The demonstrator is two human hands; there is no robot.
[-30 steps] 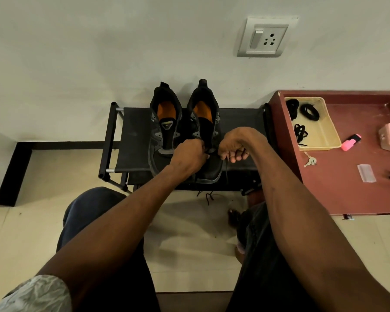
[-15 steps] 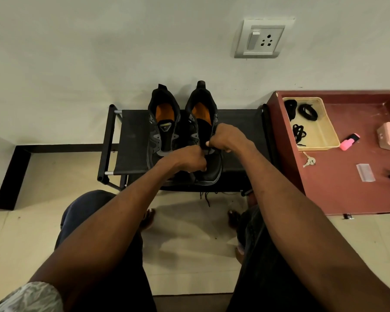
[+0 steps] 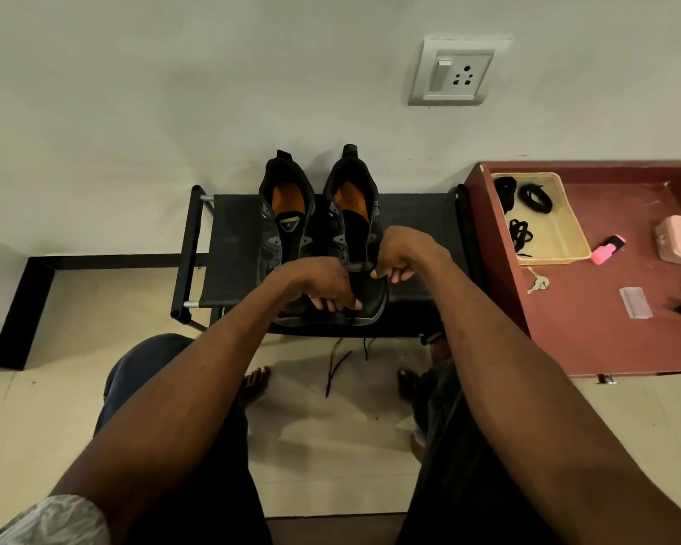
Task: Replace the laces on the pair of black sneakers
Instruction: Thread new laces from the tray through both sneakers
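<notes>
Both hands point(image 3: 360, 279) rest on the right sneaker point(image 3: 356, 245).

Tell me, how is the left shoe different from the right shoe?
The left shoe has nobody touching it, while both hands, the left hand and the right hand, are working on the right shoe. The left shoe's tongue shows a small logo tag; the right shoe's tongue looks plain dark. Both are black with orange insoles, standing side by side on the black rack, heels to the wall.
</notes>
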